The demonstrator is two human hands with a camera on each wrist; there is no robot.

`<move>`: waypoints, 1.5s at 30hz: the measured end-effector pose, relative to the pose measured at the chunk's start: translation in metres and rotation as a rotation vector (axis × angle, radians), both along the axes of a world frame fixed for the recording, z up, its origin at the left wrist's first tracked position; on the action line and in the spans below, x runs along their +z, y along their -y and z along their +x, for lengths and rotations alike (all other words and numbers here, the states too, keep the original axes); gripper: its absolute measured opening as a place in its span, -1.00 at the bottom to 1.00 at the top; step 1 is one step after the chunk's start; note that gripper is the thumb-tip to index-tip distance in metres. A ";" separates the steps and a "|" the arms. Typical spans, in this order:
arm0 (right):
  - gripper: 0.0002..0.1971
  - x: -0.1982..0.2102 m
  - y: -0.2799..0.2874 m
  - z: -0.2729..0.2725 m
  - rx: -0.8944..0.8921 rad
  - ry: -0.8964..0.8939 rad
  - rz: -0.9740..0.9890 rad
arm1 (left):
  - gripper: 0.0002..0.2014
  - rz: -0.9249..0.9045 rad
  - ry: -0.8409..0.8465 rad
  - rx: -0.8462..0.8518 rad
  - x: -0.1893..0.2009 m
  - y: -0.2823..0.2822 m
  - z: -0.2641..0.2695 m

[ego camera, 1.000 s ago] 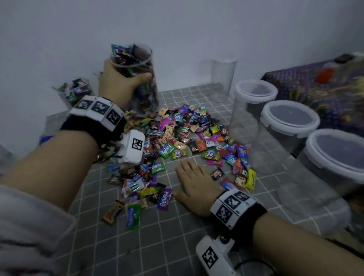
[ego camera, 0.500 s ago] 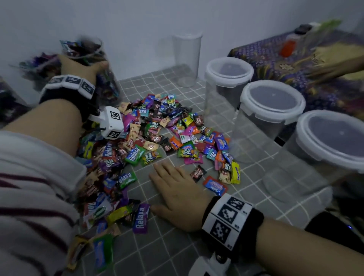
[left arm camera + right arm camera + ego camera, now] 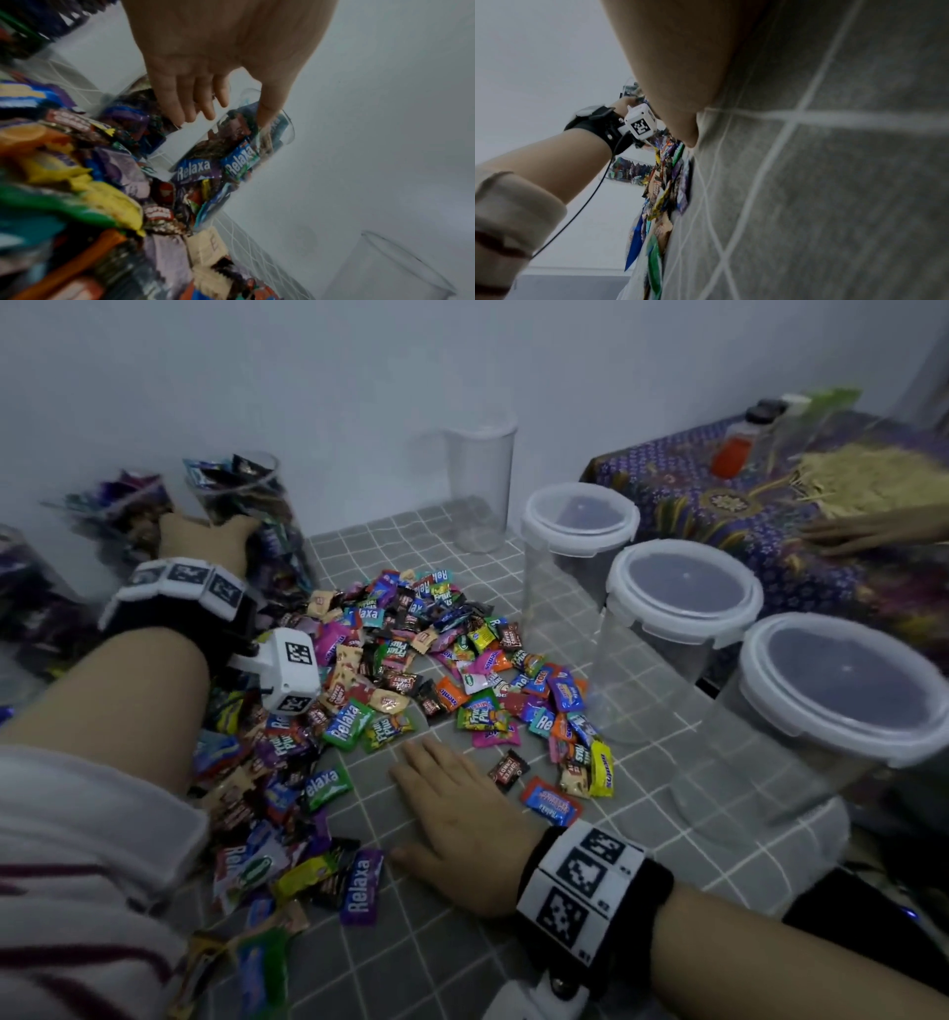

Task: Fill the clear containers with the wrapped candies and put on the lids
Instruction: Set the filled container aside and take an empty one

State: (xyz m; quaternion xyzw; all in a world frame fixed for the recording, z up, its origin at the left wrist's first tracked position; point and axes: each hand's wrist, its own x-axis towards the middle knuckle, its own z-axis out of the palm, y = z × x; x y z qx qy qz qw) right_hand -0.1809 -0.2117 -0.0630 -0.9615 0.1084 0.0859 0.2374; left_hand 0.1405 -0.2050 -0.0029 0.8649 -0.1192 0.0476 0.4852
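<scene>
We see the left hand (image 3: 205,539) wrapped around a candy-filled clear container (image 3: 257,526) standing at the back left of the grey checked tablecloth (image 3: 462,942), though blur may hide how firmly it grips. The right hand (image 3: 457,819) lies flat, fingers straight, palm down on the cloth, holding nothing. The heap of wrapped candies (image 3: 411,670) sprawls between both hands. An empty lidless container (image 3: 480,485) stands by the wall; three lidded containers (image 3: 678,608) line the right side.
</scene>
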 end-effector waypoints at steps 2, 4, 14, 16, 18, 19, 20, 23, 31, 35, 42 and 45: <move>-0.27 0.002 0.003 -0.002 -0.022 0.020 0.015 | -0.80 0.010 0.000 0.026 -0.002 -0.010 -0.004; -0.27 0.004 0.009 -0.003 -0.045 0.060 -0.010 | -0.78 0.029 -0.027 0.032 -0.002 -0.017 -0.008; -0.25 0.008 0.060 0.011 -0.206 0.053 -0.121 | -0.63 0.023 0.035 -0.190 0.017 0.047 -0.050; -0.25 0.004 0.066 0.014 -0.226 0.048 -0.112 | -0.55 0.021 0.004 -0.290 0.018 0.070 -0.058; -0.24 0.003 0.068 0.016 -0.219 0.040 -0.109 | -0.41 0.022 -0.027 -0.372 0.017 0.090 -0.067; -0.24 0.002 0.070 0.017 -0.221 0.043 -0.103 | -0.35 0.017 -0.038 -0.406 0.017 0.103 -0.070; -0.25 0.001 0.071 0.018 -0.222 0.049 -0.097 | -0.29 0.010 -0.053 -0.435 0.017 0.113 -0.073; -0.27 -0.002 0.074 0.021 -0.230 0.087 -0.093 | -0.13 -0.021 -0.083 -0.499 0.017 0.144 -0.077; -0.28 -0.007 0.075 0.023 -0.226 0.106 -0.091 | 0.17 -0.071 -0.156 -0.568 0.017 0.209 -0.072; -0.27 -0.005 0.078 0.023 -0.210 0.086 -0.055 | 0.17 -0.105 -0.144 -0.560 0.010 0.228 -0.073; -0.27 -0.005 0.078 0.022 -0.215 0.077 -0.050 | -0.02 -0.103 -0.073 -0.497 0.005 0.220 -0.068; -0.28 -0.008 0.077 0.022 -0.209 0.076 -0.087 | -0.03 -0.137 -0.060 -0.471 0.007 0.205 -0.068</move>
